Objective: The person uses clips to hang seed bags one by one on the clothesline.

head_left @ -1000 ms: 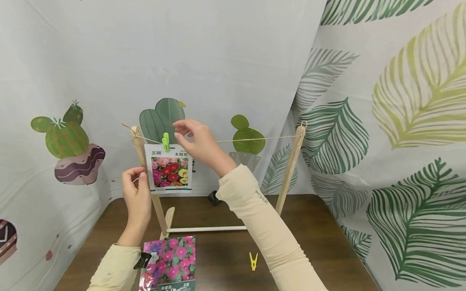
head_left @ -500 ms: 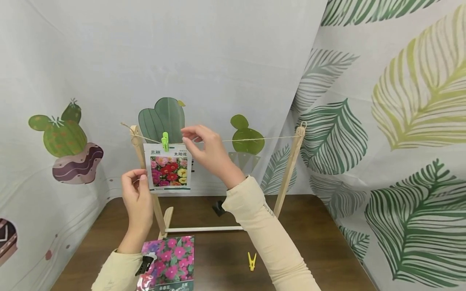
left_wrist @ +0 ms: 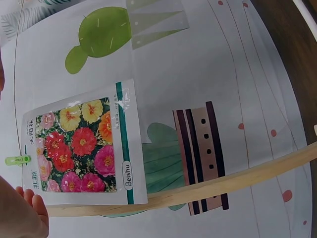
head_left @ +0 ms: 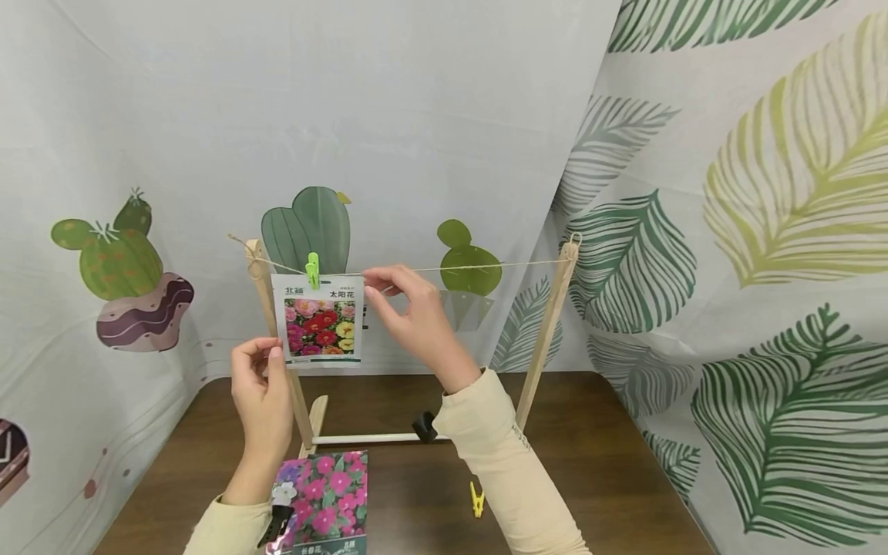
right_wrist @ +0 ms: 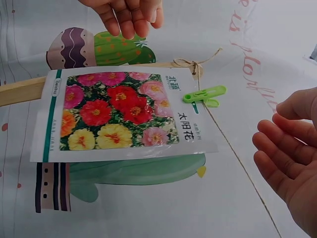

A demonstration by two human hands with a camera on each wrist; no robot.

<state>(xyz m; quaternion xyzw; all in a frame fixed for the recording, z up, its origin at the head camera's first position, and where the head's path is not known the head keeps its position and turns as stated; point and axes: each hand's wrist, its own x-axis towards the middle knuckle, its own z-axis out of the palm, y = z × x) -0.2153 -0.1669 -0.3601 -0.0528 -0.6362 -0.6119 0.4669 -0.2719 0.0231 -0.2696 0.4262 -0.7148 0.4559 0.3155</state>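
Note:
A seed packet (head_left: pixel 323 322) with a picture of red, pink and yellow flowers hangs from a twine line (head_left: pixel 472 267), clipped at its top by a green clothespin (head_left: pixel 313 271). My left hand (head_left: pixel 262 397) is beside the packet's left edge; the right wrist view shows its fingers (right_wrist: pixel 128 27) loosely bent and apart from the packet. At the packet's upper right corner is my right hand (head_left: pixel 415 316), its fingers relaxed and holding nothing. In the right wrist view this hand (right_wrist: pixel 292 153) stands off from the packet and the clothespin.
The twine runs between two wooden posts (head_left: pixel 546 339) joined low down by a white bar (head_left: pixel 364 439). A second seed packet (head_left: pixel 329 501) with pink flowers lies on the brown table (head_left: pixel 603 462). To its right lies a yellow clothespin (head_left: pixel 477 501).
My right hand has moved right and down, away from the green clothespin. My left hand has slipped slightly lower along the packet's left edge. The packet still hangs in place.

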